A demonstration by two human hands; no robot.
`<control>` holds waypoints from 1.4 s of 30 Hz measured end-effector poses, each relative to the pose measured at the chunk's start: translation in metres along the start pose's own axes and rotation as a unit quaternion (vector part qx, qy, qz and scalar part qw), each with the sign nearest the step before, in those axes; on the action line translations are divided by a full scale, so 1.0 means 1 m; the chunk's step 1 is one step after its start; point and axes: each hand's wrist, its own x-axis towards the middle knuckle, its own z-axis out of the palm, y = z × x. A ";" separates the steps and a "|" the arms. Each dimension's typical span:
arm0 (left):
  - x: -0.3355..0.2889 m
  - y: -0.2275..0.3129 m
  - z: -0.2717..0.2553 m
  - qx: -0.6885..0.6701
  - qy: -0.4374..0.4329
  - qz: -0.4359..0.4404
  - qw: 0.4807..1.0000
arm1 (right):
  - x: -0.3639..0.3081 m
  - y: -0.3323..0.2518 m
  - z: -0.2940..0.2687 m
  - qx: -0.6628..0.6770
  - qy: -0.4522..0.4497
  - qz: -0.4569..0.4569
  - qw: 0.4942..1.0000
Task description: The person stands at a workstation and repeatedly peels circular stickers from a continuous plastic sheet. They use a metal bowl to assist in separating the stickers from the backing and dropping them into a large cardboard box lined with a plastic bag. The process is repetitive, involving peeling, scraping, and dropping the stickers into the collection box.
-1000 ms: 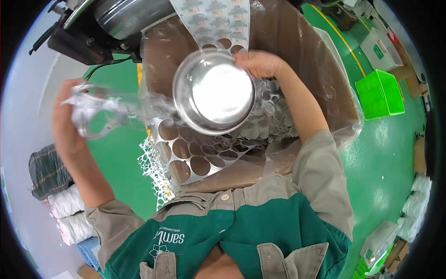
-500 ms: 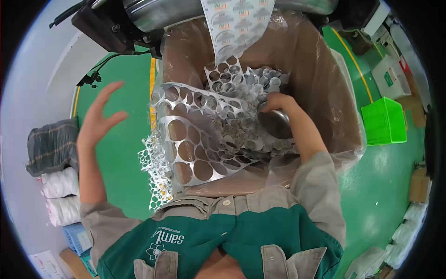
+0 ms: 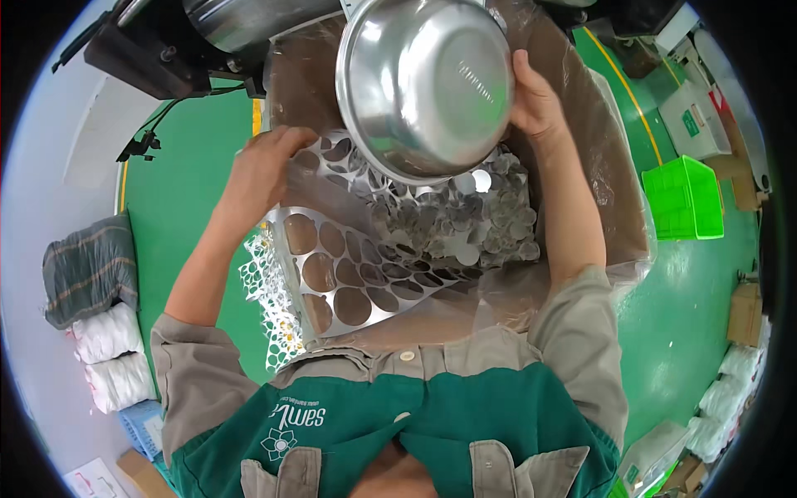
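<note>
My right hand (image 3: 535, 100) grips the rim of a shiny steel bowl (image 3: 423, 83), held tilted above a large brown box (image 3: 614, 199) lined with clear plastic. Inside the box lie punched foil sheets full of round holes (image 3: 349, 282) and a heap of small silver discs (image 3: 465, 220). My left hand (image 3: 257, 174) rests on the left edge of the punched sheets, fingers curled onto the sheet by the box's left wall.
A dark machine (image 3: 174, 41) stands behind the box. A bright green crate (image 3: 685, 199) sits on the green floor to the right. White bundles (image 3: 108, 357) and a grey folded cloth (image 3: 87, 266) lie at left. Cardboard boxes and white bags are at far right.
The right hand has lifted the steel bowl up out of the box from among the discs. The left hand, raised with fingers spread before, has come down onto the punched sheets.
</note>
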 end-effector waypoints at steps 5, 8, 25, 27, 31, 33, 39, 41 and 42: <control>0.000 -0.001 -0.018 -0.033 0.023 -0.107 0.993 | 0.000 0.124 -0.081 -0.746 0.068 0.261 0.609; -0.008 -0.017 0.008 0.079 -0.031 0.038 0.996 | -0.037 0.159 -0.125 -0.810 -0.077 0.333 0.477; -0.009 -0.020 0.049 0.069 -0.083 0.072 0.992 | -0.033 0.146 -0.184 -0.535 0.321 0.226 0.748; -0.010 -0.019 0.046 0.044 -0.070 0.063 0.995 | -0.037 0.158 -0.163 -0.767 0.147 0.302 0.547; -0.009 -0.021 0.054 0.060 -0.035 0.048 0.996 | -0.019 0.114 -0.086 -0.775 -0.079 0.358 0.514; -0.004 -0.018 0.054 0.036 -0.045 0.047 0.997 | 0.008 0.071 -0.047 -0.804 -0.135 0.283 0.505; -0.014 0.003 0.000 -0.329 0.001 -0.155 0.931 | 0.011 -0.007 0.032 -0.198 -0.017 -0.017 0.980; -0.011 0.008 -0.030 -0.343 0.038 -0.152 0.926 | 0.006 0.006 0.014 -0.021 -0.045 0.028 0.998; -0.012 0.014 -0.050 -0.403 0.050 -0.165 0.899 | 0.002 0.025 -0.010 -0.009 -0.035 0.070 0.997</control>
